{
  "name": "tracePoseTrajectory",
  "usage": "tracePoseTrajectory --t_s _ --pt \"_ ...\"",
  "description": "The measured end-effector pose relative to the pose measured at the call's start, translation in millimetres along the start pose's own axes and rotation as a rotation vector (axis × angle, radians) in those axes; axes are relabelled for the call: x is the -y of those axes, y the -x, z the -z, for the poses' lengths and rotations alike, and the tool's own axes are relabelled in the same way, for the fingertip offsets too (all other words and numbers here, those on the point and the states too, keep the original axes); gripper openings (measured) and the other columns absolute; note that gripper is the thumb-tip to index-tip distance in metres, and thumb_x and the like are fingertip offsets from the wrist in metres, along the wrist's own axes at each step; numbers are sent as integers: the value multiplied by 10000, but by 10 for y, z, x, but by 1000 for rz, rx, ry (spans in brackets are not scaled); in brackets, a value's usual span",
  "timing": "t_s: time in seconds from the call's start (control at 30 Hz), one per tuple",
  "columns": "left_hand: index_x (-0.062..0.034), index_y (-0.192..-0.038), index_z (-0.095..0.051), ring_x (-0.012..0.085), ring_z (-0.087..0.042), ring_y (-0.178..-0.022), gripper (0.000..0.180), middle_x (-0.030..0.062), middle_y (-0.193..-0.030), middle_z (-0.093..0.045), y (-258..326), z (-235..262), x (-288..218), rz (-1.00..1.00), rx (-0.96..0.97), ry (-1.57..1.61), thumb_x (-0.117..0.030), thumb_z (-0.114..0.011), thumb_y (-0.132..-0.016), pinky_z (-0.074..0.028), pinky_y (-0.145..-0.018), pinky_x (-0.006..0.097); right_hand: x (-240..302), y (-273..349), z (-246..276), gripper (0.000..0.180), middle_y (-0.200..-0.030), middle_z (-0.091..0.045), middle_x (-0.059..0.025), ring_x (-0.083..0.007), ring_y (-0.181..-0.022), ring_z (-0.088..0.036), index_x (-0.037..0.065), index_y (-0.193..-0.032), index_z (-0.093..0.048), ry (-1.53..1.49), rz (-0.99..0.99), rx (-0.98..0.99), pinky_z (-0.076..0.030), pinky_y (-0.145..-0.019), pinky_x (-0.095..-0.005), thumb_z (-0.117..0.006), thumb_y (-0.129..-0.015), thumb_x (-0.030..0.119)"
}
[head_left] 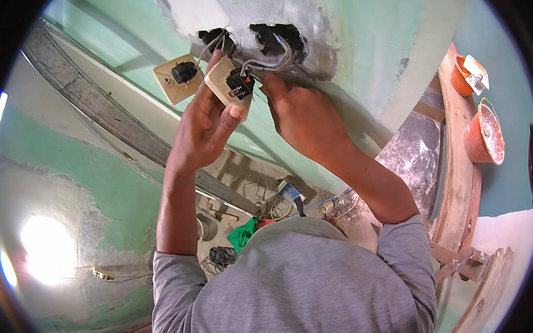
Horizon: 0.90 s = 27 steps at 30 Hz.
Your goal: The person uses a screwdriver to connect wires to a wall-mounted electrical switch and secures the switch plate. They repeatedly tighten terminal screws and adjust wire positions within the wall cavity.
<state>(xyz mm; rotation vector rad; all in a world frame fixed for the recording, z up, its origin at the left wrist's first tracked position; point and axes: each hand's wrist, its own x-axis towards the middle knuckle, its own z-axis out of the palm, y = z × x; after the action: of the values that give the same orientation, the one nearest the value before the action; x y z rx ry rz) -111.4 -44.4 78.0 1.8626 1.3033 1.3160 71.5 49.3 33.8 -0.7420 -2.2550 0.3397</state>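
Observation:
My left hand (203, 130) grips a cream wall socket plate (217, 80), its back with a black module (239, 85) turned toward me. Grey and white wires (281, 59) run to that module from the right-hand hole (265, 37) in the wall. Close against the module, my right hand (306, 115) has its thumb and finger pinched together; what lies between them is too small to make out. A second cream plate (165, 86) hangs to the left by wires from the left-hand hole (205, 36), apart from my right hand.
A long grey beam (94, 96) slants across the left side. On the right, a wooden plank (458, 183) has two orange buckets (481, 136) beside it. Below lie a green cloth (241, 235), a black bag (222, 256), a blue box (289, 190) and loose cables.

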Motion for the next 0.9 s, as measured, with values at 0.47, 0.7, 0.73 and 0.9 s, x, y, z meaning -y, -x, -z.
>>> tracePoseTrajectory --t_s 0.47,0.7,0.73,0.9 --pt "-35 -1673 -185 205 -531 -1366 794 138 -1473 -557 59 -87 -78 56 -97 73 -289 -637 -1072 -421 -1145 382 59 156 -86 156 -813 -732 -148 -340 -636 -714 57 -1051 -548 -79 -11 -204 -554 -553 -466 -558 -1051 213" --pt "-35 -1638 -282 208 -552 -1346 693 127 -1440 -585 -19 -65 -56 95 -122 198 -282 -618 -1084 -433 -1131 384 157 122 -252 199 -693 -648 4 -57 -584 -565 7 -1087 -722 -864 -275 -450 -416 -495 -306 -711 -1016 192" --pt "-35 -1636 -289 208 -554 -1342 690 127 -1440 -585 -22 -54 -64 106 -128 189 -281 -620 -1083 -433 -1131 386 182 65 -321 206 -693 -642 36 -24 -601 -542 1 -1102 -747 -963 -307 -508 -402 -495 -290 -732 -1010 185" --pt "-33 -1627 -312 211 -565 -1326 688 127 -1432 -594 5 -32 -120 137 -143 161 -285 -634 -1075 -436 -1129 400 253 -94 -392 190 -788 -715 -14 -43 -687 -576 30 -1129 -767 -1278 -349 -524 -460 -622 -252 -691 -1003 151"
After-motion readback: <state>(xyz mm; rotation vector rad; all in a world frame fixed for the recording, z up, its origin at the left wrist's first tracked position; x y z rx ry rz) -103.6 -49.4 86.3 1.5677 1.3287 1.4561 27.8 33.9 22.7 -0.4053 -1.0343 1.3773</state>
